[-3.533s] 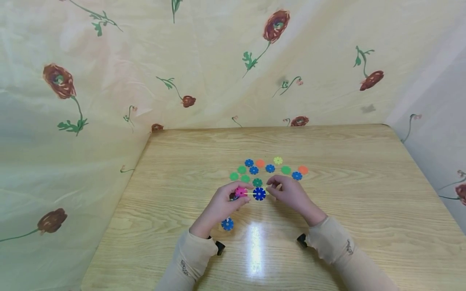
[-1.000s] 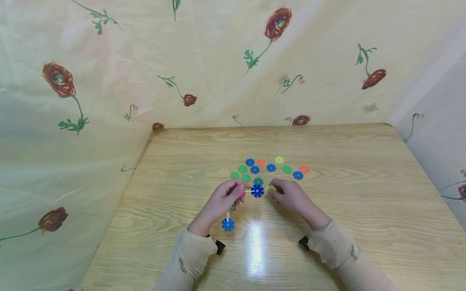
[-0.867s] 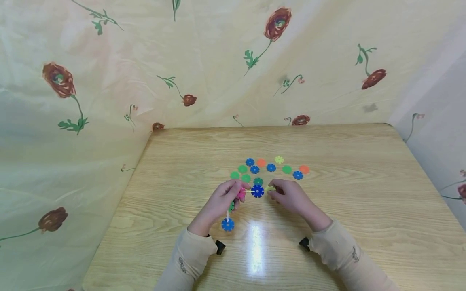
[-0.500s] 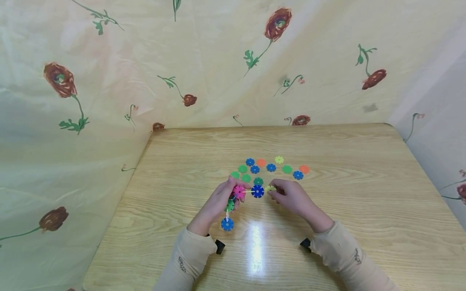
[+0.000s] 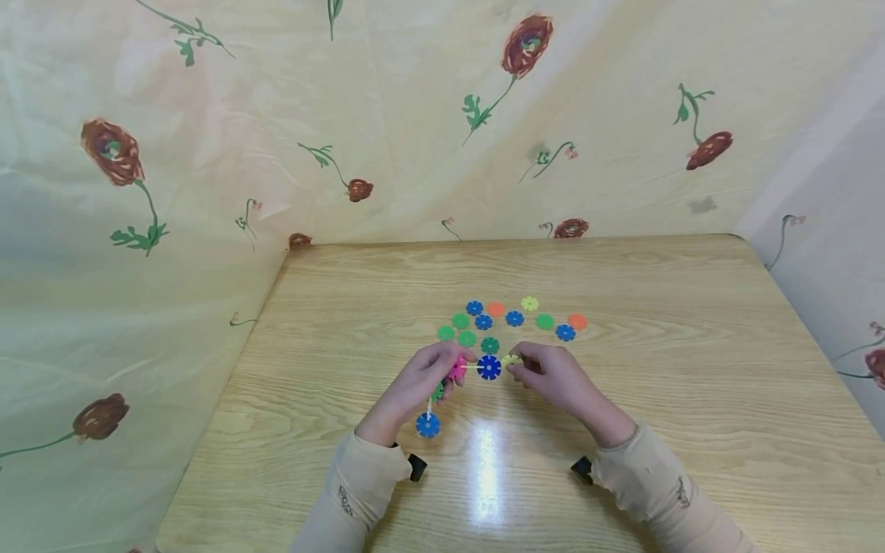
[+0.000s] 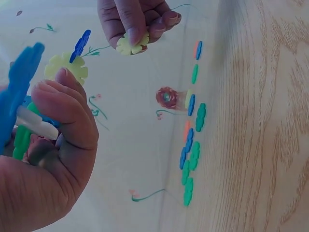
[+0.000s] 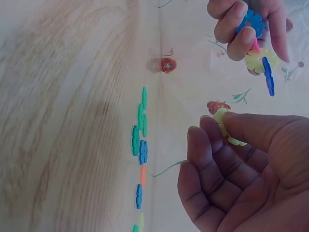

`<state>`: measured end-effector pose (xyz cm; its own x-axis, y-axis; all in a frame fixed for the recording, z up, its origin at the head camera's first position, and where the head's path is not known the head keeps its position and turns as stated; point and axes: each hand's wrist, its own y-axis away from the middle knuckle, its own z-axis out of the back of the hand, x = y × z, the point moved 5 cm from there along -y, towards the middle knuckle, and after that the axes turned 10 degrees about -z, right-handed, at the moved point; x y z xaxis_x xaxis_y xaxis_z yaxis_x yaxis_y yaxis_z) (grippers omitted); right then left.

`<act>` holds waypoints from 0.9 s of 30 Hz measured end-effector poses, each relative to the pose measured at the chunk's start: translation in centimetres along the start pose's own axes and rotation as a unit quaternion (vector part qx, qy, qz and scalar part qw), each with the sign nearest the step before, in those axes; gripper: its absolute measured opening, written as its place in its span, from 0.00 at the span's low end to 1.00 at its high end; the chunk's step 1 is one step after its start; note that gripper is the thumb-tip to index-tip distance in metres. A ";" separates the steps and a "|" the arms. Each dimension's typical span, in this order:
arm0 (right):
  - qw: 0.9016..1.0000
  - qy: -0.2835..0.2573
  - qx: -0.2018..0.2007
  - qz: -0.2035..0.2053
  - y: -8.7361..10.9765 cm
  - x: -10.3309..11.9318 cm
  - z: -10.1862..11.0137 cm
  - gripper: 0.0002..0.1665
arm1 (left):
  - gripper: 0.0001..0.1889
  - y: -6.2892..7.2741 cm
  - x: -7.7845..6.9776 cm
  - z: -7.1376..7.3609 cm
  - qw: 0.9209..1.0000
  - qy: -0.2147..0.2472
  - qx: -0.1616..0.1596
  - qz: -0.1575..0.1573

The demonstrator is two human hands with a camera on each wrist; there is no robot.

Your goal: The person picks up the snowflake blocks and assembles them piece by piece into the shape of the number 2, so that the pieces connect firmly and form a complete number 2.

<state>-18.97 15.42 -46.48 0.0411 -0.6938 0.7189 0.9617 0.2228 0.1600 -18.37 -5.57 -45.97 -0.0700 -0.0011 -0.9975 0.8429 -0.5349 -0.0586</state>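
My left hand (image 5: 411, 388) grips a chain of slotted snowflake discs. A pink disc (image 5: 456, 371) shows at the fingertips, with a green disc (image 5: 437, 393) below. A white disc (image 6: 38, 123), seen edge-on in the left wrist view, leads to a blue disc (image 5: 422, 428) at the chain's near end. Past the fingertips, a yellow disc (image 7: 254, 61) carries a dark blue disc (image 5: 488, 375) at the other end. My right hand (image 5: 560, 380) pinches a loose yellow disc (image 7: 223, 126) between thumb and finger, close to the dark blue disc but apart from it.
Loose discs lie on the wooden table (image 5: 332, 322) beyond the hands: several green discs (image 5: 467, 339), several blue discs (image 5: 515, 319), two orange discs (image 5: 577, 322) and a yellow one (image 5: 529, 304). Flowered cloth (image 5: 415, 115) hangs behind the table and at its sides.
The right hand's yellow disc shows more clearly than in the oldest frame. My left thumb moved off the pink disc, then back over it. The chain's near end shifted slightly left.
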 end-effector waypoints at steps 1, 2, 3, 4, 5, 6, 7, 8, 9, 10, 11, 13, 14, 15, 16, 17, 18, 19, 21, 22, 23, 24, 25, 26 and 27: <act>1.000 0.000 -0.001 0.001 0.1 0.0 0.0 0.05 | 0.24 0.0 0.1 0.0 1.000 -0.007 -0.004 0.008; 1.000 -0.001 -0.002 0.002 0.1 0.0 0.0 0.05 | 0.20 0.0 0.2 0.1 1.000 -0.016 -0.008 0.014; 1.000 0.000 -0.005 0.003 0.2 0.1 0.0 0.05 | 0.16 0.0 0.2 0.1 0.999 -0.026 -0.012 0.021; 1.000 0.000 -0.008 0.004 0.3 0.1 0.0 0.05 | 0.14 0.0 0.3 0.2 0.999 -0.034 -0.017 0.028; 1.000 0.001 -0.011 0.006 0.4 0.2 0.0 0.05 | 0.13 0.1 0.4 0.2 0.998 -0.040 -0.022 0.031; 1.000 -0.001 -0.016 0.009 0.5 0.3 0.0 0.05 | 0.14 0.2 0.3 0.3 0.998 -0.046 -0.029 0.036; 1.000 -0.002 -0.022 0.013 0.6 0.4 0.0 0.05 | 0.15 0.2 0.3 0.4 0.998 -0.047 -0.037 0.037; 0.999 -0.003 -0.029 0.020 0.8 0.6 0.0 0.05 | 0.15 0.2 0.3 0.4 0.997 -0.045 -0.044 0.034; 0.999 -0.007 -0.035 0.027 1.0 0.7 0.0 0.05 | 0.16 0.3 0.3 0.5 0.997 -0.042 -0.052 0.029; 0.998 -0.012 -0.041 0.036 1.1 0.9 0.0 0.05 | 0.17 0.3 0.2 0.6 0.997 -0.038 -0.061 0.024; 0.998 -0.016 -0.047 0.045 1.3 1.1 0.0 0.05 | 0.18 0.3 0.1 0.6 0.997 -0.035 -0.068 0.017; 0.996 -0.021 -0.062 0.064 1.7 1.5 -0.1 0.05 | 0.19 0.3 0.1 0.7 0.996 -0.033 -0.079 0.006; 0.994 -0.020 -0.071 0.074 1.8 1.7 -0.2 0.05 | 0.20 0.3 0.0 0.7 0.996 -0.032 -0.083 0.000; 0.993 -0.019 -0.079 0.082 1.9 1.8 -0.3 0.05 | 0.21 0.3 0.0 0.7 0.996 -0.032 -0.085 -0.003; 0.992 -0.015 -0.090 0.090 2.0 1.9 -0.4 0.05 | 0.21 0.4 -0.1 0.7 0.996 -0.034 -0.088 -0.005; 0.990 -0.008 -0.103 0.097 2.1 2.1 -0.4 0.05 | 0.22 0.4 -0.2 0.7 0.995 -0.036 -0.089 -0.007; 0.988 -0.001 -0.118 0.105 2.2 2.3 -0.4 0.05 | 0.22 0.4 -0.2 0.7 0.995 -0.039 -0.092 -0.008; 0.985 0.006 -0.132 0.113 2.3 2.5 -0.4 0.04 | 0.22 0.4 -0.3 0.6 0.995 -0.042 -0.094 -0.009; 0.979 0.021 -0.158 0.129 2.5 2.8 -0.4 0.03 | 0.21 0.4 -0.4 0.5 0.994 -0.048 -0.097 -0.011; 0.976 0.027 -0.169 0.137 2.6 3.0 -0.4 0.03 | 0.21 0.5 -0.5 0.5 0.994 -0.051 -0.099 -0.012; 0.973 0.033 -0.179 0.144 2.6 3.2 -0.4 0.03 | 0.21 0.5 -0.6 0.4 0.994 -0.054 -0.099 -0.014; 0.970 0.040 -0.189 0.151 2.7 3.3 -0.4 0.03 | 0.20 0.5 -0.6 0.4 0.993 -0.056 -0.100 -0.016; 0.967 0.046 -0.194 0.157 2.8 3.4 -0.4 0.03 | 0.20 0.5 -0.7 0.3 0.993 -0.059 -0.100 -0.017; 0.965 0.053 -0.200 0.162 2.8 3.5 -0.4 0.02 | 0.20 0.6 -0.7 0.2 0.993 -0.062 -0.099 -0.017; 0.963 0.058 -0.204 0.165 2.9 3.6 -0.5 0.02 | 0.20 0.6 -0.7 0.2 0.993 -0.063 -0.099 -0.018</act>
<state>-15.90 13.23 -43.73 0.3707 -0.7081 0.6009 0.9164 0.1736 -0.3606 -17.93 -6.05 -45.28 -0.1573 -0.0985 -0.9826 0.9260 -0.3604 -0.1121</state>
